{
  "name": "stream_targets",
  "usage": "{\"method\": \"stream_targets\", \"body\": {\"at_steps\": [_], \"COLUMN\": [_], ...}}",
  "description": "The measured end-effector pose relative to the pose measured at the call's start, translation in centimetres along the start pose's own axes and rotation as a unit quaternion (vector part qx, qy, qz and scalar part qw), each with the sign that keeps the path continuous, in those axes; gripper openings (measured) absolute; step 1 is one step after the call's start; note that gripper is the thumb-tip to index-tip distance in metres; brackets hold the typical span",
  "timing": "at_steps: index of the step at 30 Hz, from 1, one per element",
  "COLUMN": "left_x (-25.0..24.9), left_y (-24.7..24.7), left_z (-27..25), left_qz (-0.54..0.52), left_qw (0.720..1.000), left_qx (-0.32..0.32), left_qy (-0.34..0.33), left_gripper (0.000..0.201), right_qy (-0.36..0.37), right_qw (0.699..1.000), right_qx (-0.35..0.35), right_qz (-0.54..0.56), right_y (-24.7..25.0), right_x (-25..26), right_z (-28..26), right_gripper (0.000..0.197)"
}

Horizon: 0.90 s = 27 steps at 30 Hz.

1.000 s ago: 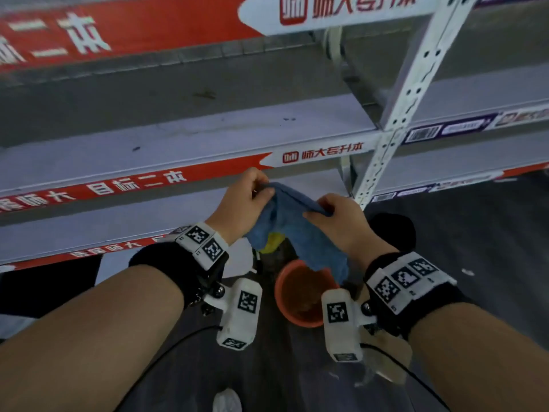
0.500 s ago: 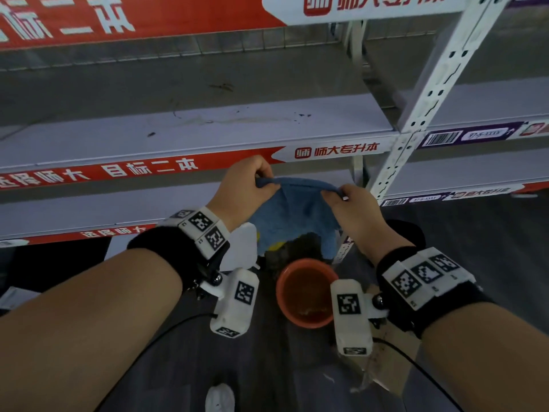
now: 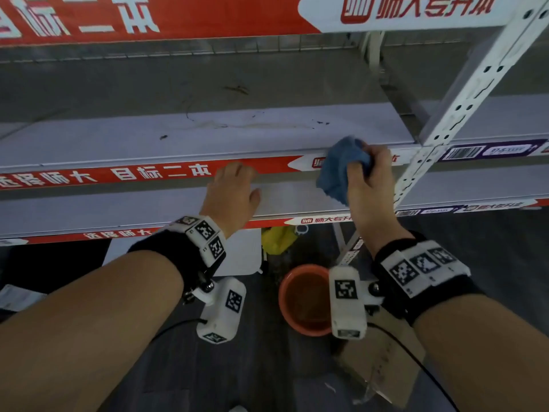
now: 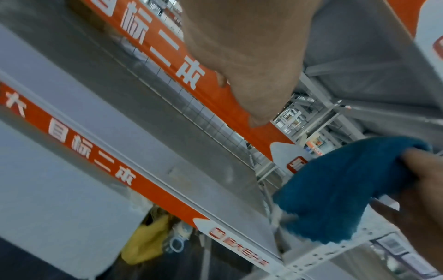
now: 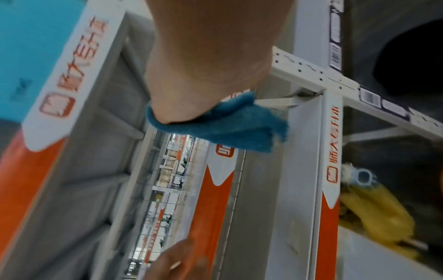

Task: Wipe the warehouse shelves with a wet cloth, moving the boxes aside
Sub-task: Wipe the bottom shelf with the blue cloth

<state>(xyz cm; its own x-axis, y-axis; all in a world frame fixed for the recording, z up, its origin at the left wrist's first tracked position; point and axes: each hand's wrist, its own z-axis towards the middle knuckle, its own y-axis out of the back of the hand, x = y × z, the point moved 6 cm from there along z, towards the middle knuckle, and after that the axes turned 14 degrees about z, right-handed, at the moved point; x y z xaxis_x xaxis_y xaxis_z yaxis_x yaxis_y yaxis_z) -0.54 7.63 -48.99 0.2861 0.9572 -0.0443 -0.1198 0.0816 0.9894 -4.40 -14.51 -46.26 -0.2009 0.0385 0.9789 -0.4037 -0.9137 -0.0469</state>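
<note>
My right hand [image 3: 366, 169] grips a bunched blue cloth [image 3: 341, 169] at the front edge of the middle grey shelf [image 3: 208, 135], near its right end beside the white upright [image 3: 463, 99]. The shelf board carries dark specks and a dried stain. In the right wrist view the cloth [image 5: 227, 125] bulges out under my right hand [image 5: 208, 66]. My left hand [image 3: 237, 182] is open and empty, its relaxed fingers by the red label strip [image 3: 133, 173]; whether they touch it I cannot tell. The left wrist view shows the cloth [image 4: 347, 189] at lower right.
An orange basin [image 3: 306, 298] stands on the dark floor below my wrists, with flattened cardboard [image 3: 383, 361] to its right. Something yellow [image 3: 279, 239] lies under the lowest shelf [image 3: 89, 212]. A turquoise surface [image 5: 31, 47] shows on an upper level.
Both hands held the cloth spread over the basin; now my left hand has let go and moved left. My right hand has bunched the cloth and raised it to the middle shelf's edge.
</note>
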Motion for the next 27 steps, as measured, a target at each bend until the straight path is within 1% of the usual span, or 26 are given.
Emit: {"method": "stream_targets", "body": {"at_steps": [2,3,4,6,7,8,9,11,13,16,18,19,20,21,22,23,24,25,26,27], "left_x": [0.8,1.1,1.2,1.2,1.3,1.5,1.7,2.0,1.9,2.0,2.0,2.1,2.1,2.1,2.1,2.1,2.1,2.1,2.1,2.0], "left_y": [0.0,0.1,0.1,0.7,1.0,1.0,1.0,1.1,1.3,1.0,1.0,1.0,1.1,1.2,1.3,1.4,1.5,1.6,1.6,1.7], "left_z": [1.2,1.7,1.9,2.1,2.2,2.5,2.8,3.4,3.6,3.5,3.7,3.7,3.9,3.9,3.9,4.0,4.1,4.1,4.2,4.3], "left_qz": [0.08,0.11,0.125,0.113,0.097,0.093,0.1,0.117,0.115,0.103,0.1,0.099,0.099,0.099,0.097,0.093,0.091,0.091,0.092,0.093], "left_qw": [0.997,0.994,0.991,0.991,0.992,0.993,0.992,0.99,0.991,0.993,0.993,0.993,0.993,0.993,0.993,0.993,0.993,0.993,0.993,0.993], "left_qx": [0.005,0.002,-0.01,-0.052,-0.067,-0.063,-0.052,-0.04,-0.043,-0.05,-0.052,-0.052,-0.055,-0.059,-0.062,-0.067,-0.071,-0.074,-0.072,-0.068], "left_qy": [-0.021,-0.03,-0.039,-0.045,-0.045,-0.048,-0.054,-0.067,-0.062,-0.038,-0.033,-0.03,-0.027,-0.026,-0.024,-0.02,-0.016,-0.013,-0.012,-0.011], "left_gripper": [0.042,0.043,0.043,0.041,0.041,0.041,0.041,0.04,0.038,0.036,0.035,0.034,0.032,0.031,0.029,0.028,0.026,0.024,0.023,0.023], "right_qy": [-0.02,-0.034,-0.037,-0.008,0.009,0.016,0.013,-0.008,0.002,0.046,0.093,0.111,0.115,0.096,0.062,0.024,-0.012,-0.035,-0.039,-0.028], "right_qw": [0.99,0.98,0.973,0.961,0.954,0.952,0.96,0.981,0.986,0.983,0.972,0.969,0.971,0.981,0.991,0.985,0.955,0.908,0.875,0.863], "right_qx": [0.059,0.072,0.07,0.026,-0.017,-0.061,-0.087,-0.096,-0.121,-0.178,-0.215,-0.222,-0.208,-0.169,-0.107,-0.027,0.061,0.13,0.168,0.18], "right_qz": [-0.128,-0.181,-0.218,-0.275,-0.299,-0.299,-0.267,-0.17,-0.116,-0.021,0.005,0.008,0.004,-0.006,-0.057,-0.167,-0.291,-0.396,-0.453,-0.472], "right_y": [-2.3,-3.3,-4.0,-4.5,-4.3,-4.1,-3.8,-3.3,-2.7,-1.7,-0.7,-0.5,-0.8,-1.7,-3.0,-4.6,-5.9,-6.8,-7.2,-7.3], "right_x": [-1.4,-2.3,-2.9,-3.1,-2.6,-2.2,-1.6,-1.2,-0.2,1.4,2.8,3.3,3.5,3.2,2.3,0.9,-0.9,-2.7,-3.9,-4.2], "right_z": [2.2,3.1,3.8,4.7,4.8,4.7,4.5,4.3,4.0,3.5,3.1,3.1,3.5,4.0,4.7,5.4,5.6,5.7,5.6,5.6], "right_gripper": [0.027,0.029,0.028,0.028,0.03,0.032,0.03,0.022,0.019,0.018,0.014,0.015,0.018,0.023,0.028,0.033,0.04,0.046,0.051,0.054]}}
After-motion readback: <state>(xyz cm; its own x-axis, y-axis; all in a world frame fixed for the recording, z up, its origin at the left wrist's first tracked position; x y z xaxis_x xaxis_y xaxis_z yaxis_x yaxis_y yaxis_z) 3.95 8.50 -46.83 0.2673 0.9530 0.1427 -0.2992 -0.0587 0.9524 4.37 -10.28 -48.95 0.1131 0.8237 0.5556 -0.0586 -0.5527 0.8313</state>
